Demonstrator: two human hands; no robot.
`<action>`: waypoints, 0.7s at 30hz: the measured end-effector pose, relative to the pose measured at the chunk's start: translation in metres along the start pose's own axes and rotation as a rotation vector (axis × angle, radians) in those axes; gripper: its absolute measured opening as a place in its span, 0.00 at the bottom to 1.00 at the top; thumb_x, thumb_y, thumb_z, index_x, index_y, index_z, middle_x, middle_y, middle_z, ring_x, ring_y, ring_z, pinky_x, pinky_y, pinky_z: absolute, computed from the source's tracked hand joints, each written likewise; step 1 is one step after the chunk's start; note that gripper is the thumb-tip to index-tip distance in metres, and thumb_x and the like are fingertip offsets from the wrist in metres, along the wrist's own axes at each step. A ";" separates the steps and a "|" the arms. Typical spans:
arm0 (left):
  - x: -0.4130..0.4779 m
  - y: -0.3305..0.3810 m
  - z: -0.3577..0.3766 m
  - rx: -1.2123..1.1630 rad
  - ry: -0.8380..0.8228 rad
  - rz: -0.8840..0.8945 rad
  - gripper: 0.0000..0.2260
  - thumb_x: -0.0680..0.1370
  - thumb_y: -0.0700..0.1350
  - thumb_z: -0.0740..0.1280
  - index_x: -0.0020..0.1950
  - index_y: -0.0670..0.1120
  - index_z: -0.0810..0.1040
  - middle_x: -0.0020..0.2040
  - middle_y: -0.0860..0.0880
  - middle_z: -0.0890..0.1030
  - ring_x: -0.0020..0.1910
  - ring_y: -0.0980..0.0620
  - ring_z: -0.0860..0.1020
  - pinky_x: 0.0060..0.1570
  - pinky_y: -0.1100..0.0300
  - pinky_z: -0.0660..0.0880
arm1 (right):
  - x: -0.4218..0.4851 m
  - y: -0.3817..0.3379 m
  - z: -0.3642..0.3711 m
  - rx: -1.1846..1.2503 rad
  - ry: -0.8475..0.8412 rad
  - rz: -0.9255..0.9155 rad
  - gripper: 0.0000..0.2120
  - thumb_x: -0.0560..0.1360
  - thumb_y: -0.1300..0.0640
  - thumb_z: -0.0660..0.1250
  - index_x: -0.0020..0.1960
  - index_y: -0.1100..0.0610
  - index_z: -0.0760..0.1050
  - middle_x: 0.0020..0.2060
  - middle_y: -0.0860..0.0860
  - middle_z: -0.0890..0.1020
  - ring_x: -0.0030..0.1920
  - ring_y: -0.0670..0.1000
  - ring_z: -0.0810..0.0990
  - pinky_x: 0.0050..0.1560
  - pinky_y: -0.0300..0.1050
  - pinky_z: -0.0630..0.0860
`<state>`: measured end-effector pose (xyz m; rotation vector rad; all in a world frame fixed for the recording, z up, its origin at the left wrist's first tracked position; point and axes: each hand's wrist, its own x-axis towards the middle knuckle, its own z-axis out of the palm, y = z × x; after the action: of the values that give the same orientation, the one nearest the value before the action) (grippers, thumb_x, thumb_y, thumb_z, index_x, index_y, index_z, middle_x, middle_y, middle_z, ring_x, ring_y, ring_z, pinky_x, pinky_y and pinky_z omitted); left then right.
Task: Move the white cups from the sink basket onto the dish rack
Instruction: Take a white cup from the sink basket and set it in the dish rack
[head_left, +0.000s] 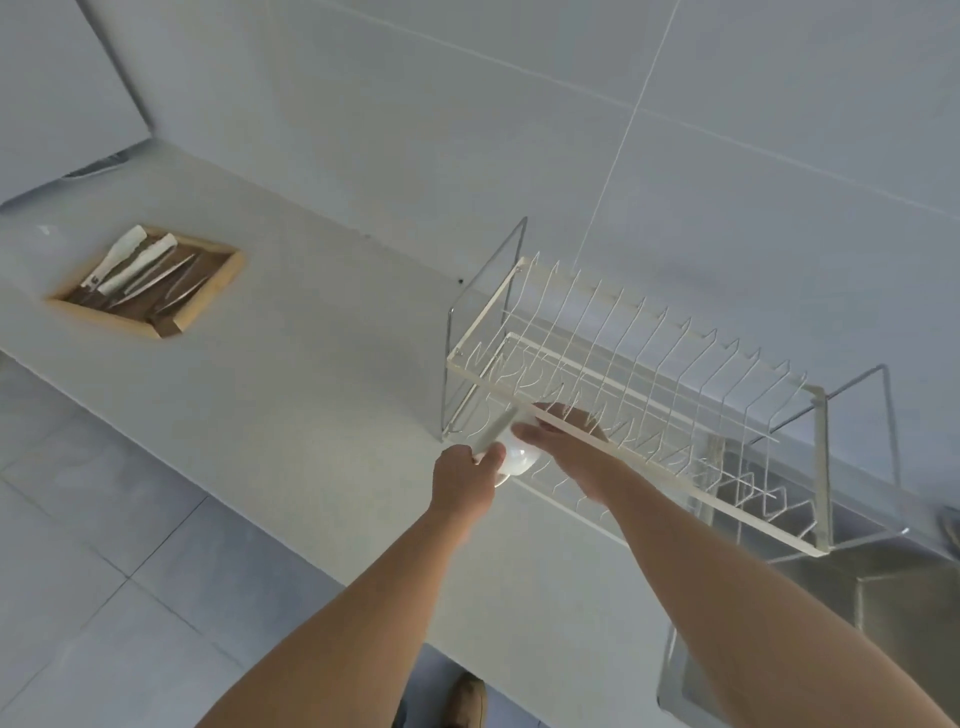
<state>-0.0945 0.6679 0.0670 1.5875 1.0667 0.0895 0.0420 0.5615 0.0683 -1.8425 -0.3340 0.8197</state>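
A white wire dish rack (639, 410) with steel end frames stands on the counter beside the sink. My left hand (465, 483) grips a white cup (514, 460) at the rack's near left corner, by the white corner post. My right hand (566, 441) reaches under the rack's front rail into its lower level, its fingers on the far side of the same cup and partly hidden by the wires. Whether the right hand grips the cup or only touches it is unclear. The sink basket is out of view.
A wooden tray (150, 283) holding several white-handled knives and utensils lies on the pale counter (311, 395) at far left. The steel sink (852, 587) is at right below the rack. A tiled wall (519, 130) rises behind. A shoe (470, 699) shows on the floor.
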 end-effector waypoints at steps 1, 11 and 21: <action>0.005 0.001 0.001 -0.025 -0.005 -0.010 0.20 0.78 0.53 0.65 0.30 0.46 0.65 0.29 0.51 0.65 0.26 0.51 0.64 0.26 0.60 0.60 | 0.004 -0.002 0.001 0.005 0.019 -0.004 0.17 0.64 0.46 0.81 0.49 0.50 0.84 0.46 0.56 0.86 0.50 0.52 0.83 0.53 0.50 0.75; 0.039 -0.002 0.000 -0.115 -0.042 -0.044 0.24 0.79 0.55 0.66 0.31 0.44 0.59 0.29 0.48 0.58 0.28 0.50 0.58 0.25 0.61 0.57 | 0.033 -0.013 0.019 -0.132 0.109 -0.076 0.08 0.71 0.56 0.79 0.48 0.54 0.84 0.47 0.61 0.85 0.46 0.58 0.84 0.52 0.54 0.80; 0.059 -0.005 -0.002 -0.361 -0.079 -0.151 0.18 0.76 0.59 0.69 0.43 0.45 0.72 0.40 0.46 0.71 0.40 0.49 0.67 0.37 0.56 0.61 | 0.044 -0.023 0.032 -0.085 0.195 -0.011 0.11 0.67 0.50 0.81 0.40 0.51 0.80 0.36 0.44 0.82 0.36 0.44 0.78 0.37 0.34 0.71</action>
<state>-0.0640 0.7078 0.0354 1.1748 1.0397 0.1095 0.0554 0.6188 0.0655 -1.9800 -0.2571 0.6197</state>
